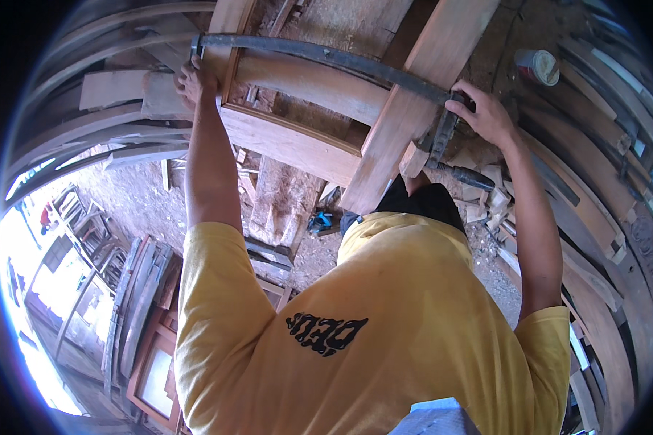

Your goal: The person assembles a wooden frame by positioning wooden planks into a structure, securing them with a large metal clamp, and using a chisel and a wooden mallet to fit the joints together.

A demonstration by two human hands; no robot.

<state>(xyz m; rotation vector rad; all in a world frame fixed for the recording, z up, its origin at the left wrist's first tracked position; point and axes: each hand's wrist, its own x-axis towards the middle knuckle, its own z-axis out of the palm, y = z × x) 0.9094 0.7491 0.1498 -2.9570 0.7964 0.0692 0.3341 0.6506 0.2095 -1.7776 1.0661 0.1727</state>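
A long dark bar clamp (326,55) lies across a wooden frame (290,141) made of wide boards and rails. My left hand (194,83) is closed at the clamp's left end, fingers curled by its jaw at the frame's outer edge. At the other end, my right hand (482,114) grips the clamp by its sliding jaw, thumb and forefinger around the bar. The clamp's dark screw handle (471,176) points away below that hand. A small wood block (414,159) sits between the screw side and the frame's right board (413,101).
Stacked planks (595,210) line the right side, and long curved-looking boards (101,116) fill the left. A white-and-red can (537,67) stands at the far right. Wood offcuts (486,206) and a blue tool (320,222) lie on the dusty floor. A framed panel (156,370) leans lower left.
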